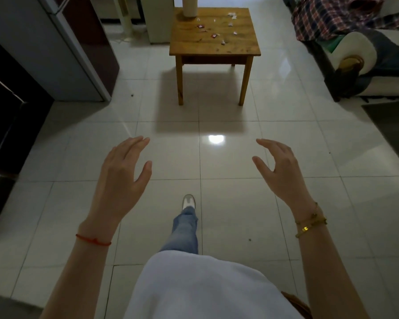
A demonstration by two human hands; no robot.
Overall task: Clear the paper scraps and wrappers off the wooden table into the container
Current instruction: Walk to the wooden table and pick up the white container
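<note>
The scraps (219, 28) lie on the far counter (214, 48), well ahead of my empty, spread fingers (134, 143); both hands equally far.

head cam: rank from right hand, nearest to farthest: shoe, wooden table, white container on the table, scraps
From the right hand:
1. Shoe, on the floor tiles below and to its left.
2. Wooden table, ahead across the floor; its near edge comes first.
3. Scraps, scattered over the tabletop.
4. White container, at the table's far left corner.
</note>
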